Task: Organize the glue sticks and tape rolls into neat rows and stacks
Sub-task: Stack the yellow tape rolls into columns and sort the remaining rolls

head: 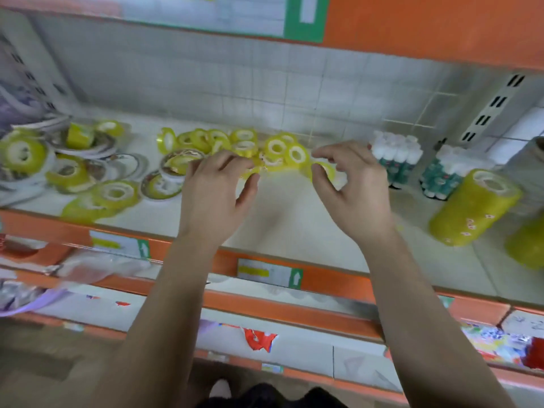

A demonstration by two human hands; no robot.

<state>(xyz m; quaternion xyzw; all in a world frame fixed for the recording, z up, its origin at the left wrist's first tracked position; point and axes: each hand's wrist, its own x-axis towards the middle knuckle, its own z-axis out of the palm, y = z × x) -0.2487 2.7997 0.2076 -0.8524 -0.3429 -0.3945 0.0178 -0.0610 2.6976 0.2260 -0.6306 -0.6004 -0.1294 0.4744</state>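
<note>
Several small yellow tape rolls (276, 148) lie in a loose heap at the middle of a white shelf (294, 219). My left hand (217, 187) pinches one small yellow roll (253, 169) at the heap's front edge. My right hand (350, 184) pinches another small yellow roll (325, 169) just right of the heap. Two packs of glue sticks (396, 159) with white caps and green labels stand upright to the right, the second pack (450, 175) beside the first. Bigger yellow tape rolls (114, 194) lie scattered at the left.
A tall wrapped stack of yellow tape (474, 207) leans at the right, another (527, 245) beside it. Flat round tape discs (129, 163) lie at the left. The shelf's orange front rail (265, 272) carries price tags. Lower shelves hold mixed goods.
</note>
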